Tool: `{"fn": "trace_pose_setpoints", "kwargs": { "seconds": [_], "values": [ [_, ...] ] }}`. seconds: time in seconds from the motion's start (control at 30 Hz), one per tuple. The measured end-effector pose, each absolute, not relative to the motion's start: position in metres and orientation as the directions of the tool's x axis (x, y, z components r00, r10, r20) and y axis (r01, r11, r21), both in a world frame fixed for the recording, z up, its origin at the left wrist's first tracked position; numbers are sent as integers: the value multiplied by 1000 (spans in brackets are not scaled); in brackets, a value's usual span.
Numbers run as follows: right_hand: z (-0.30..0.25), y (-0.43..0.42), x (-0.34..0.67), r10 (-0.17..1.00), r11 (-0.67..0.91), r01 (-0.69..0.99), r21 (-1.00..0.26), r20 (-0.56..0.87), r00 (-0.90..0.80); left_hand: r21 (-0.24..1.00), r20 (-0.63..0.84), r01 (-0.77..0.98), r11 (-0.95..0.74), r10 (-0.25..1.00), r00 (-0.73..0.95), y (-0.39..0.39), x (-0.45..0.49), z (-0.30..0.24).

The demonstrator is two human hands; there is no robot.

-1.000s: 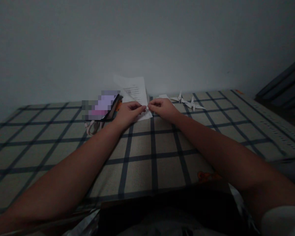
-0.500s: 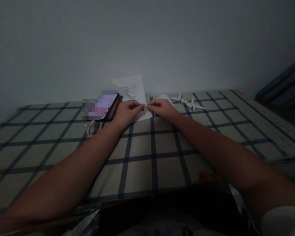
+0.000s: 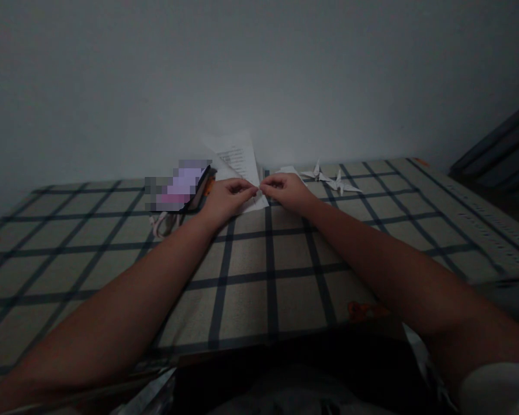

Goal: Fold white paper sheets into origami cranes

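A printed sheet of paper (image 3: 237, 154) with a slanting folded flap stands up against the wall between my hands and the phone. My left hand (image 3: 228, 200) is closed in a pinch at the lower part of the sheet. Nearly touching its fingertips, my right hand (image 3: 289, 191) pinches at the sheet's right edge. The exact spot between the fingertips is small and dim. Right of my right hand lie two folded paper cranes, one farther back (image 3: 317, 172) and one nearer (image 3: 341, 184). Another piece of white paper (image 3: 294, 172) shows partly behind my right hand.
A phone (image 3: 185, 183) with a lit, blurred screen leans on a dark object left of my left hand. A pale looped cable (image 3: 161, 226) lies below it. The checked tablecloth (image 3: 246, 259) covers the table, which meets a plain wall (image 3: 259, 75).
The sheet's upper left corner has shifted a little to the right. My left fingertips have edged right, closer to my right fingertips. The cranes and phone stay put.
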State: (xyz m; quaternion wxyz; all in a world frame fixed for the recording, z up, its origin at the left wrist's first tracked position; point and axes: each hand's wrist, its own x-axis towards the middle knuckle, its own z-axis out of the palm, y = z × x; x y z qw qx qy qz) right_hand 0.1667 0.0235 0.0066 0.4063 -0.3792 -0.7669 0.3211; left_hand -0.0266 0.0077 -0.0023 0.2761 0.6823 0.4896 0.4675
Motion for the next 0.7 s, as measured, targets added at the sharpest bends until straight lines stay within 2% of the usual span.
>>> {"fn": "trace_pose_setpoints", "kwargs": {
  "seconds": [0.43,0.7],
  "values": [
    [4,25,165,871,415,249,-875,303,-386,836,360,407,-367,928,97,12,-30,-4],
    [6,25,164,851,455,282,-845,319,-418,840,369,388,-381,923,107,11,-29,-5]
  ]
}}
